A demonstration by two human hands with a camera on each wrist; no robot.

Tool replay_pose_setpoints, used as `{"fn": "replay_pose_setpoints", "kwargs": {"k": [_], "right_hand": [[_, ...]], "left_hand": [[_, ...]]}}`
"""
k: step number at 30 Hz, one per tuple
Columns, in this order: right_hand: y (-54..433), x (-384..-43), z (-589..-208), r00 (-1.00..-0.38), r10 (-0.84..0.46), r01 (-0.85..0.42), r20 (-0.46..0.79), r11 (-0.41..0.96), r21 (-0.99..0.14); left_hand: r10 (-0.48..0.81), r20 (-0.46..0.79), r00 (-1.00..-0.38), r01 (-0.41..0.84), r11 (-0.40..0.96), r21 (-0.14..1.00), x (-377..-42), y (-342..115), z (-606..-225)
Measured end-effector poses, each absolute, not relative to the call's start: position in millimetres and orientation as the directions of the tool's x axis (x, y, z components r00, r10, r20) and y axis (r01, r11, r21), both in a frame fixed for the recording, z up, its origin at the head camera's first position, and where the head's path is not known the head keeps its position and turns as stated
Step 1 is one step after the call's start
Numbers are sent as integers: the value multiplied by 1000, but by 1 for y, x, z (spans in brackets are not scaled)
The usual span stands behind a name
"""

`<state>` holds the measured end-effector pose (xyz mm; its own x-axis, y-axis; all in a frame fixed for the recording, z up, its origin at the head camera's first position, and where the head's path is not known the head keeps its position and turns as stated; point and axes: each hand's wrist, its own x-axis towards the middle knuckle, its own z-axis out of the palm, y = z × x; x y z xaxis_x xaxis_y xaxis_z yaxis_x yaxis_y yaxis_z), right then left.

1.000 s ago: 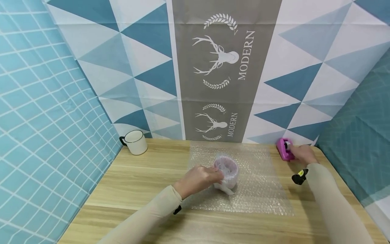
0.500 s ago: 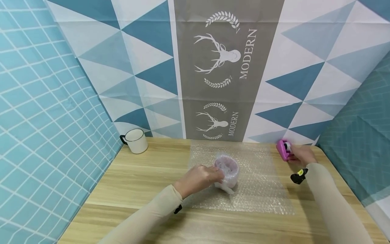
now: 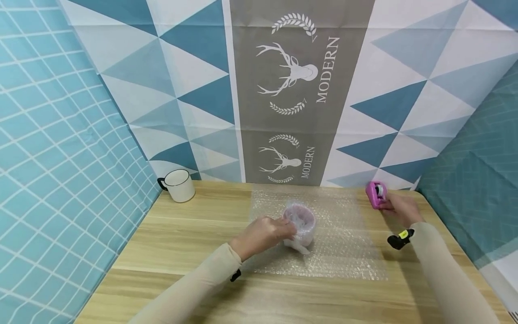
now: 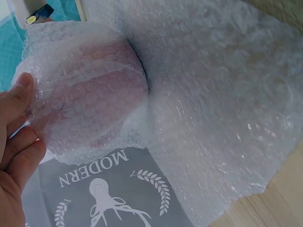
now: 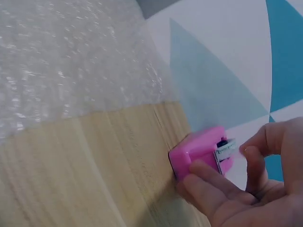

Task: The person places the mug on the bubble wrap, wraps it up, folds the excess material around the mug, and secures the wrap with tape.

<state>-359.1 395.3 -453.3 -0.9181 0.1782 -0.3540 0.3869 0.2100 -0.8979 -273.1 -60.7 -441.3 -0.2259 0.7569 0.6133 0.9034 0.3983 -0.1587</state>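
A round pinkish cup (image 3: pixel 304 225), wrapped in bubble wrap, stands on a flat sheet of bubble wrap (image 3: pixel 344 243) in the middle of the table. My left hand (image 3: pixel 265 234) pinches the wrap at its left side; in the left wrist view the thumb and fingertips press the wrap's edge. At the far right corner sits a pink tape dispenser (image 5: pixel 199 149). My right hand (image 3: pixel 402 209) is at it. In the right wrist view, thumb and index tip meet beside the tape roll (image 5: pixel 225 150), while other fingers lie against the dispenser's side. Any tape strip between them is hard to see.
A white enamel mug (image 3: pixel 179 185) with a black rim and handle stands at the back left of the wooden table (image 3: pixel 182 252). A patterned cloth wall (image 3: pixel 198 90) closes the back; blue-green cloths hang at both sides.
The right hand's fingers have shifted slightly down along the dispenser, away from the tape roll. The left hand keeps its hold on the wrapped cup. The head view has tilted a little.
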Motion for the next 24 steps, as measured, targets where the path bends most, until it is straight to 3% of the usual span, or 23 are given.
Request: {"fn": "replay_pose_setpoints", "kwargs": {"k": [3,15,24], "right_hand": [[394,-356,-455,-916,226,379,-330,224,-898],[392,-340,-463,-890,275,372,-363,-23,-928],[395,-328,-471,-848,254,518,-466,201,-832]], "left_hand": [[751,619,-231,903,402,-150,-273,-60,-440],[740,630,-233,930,359,-78,-274,-59,-444],[733,637,-237,937,345,-49,-273,-60,-442]]}}
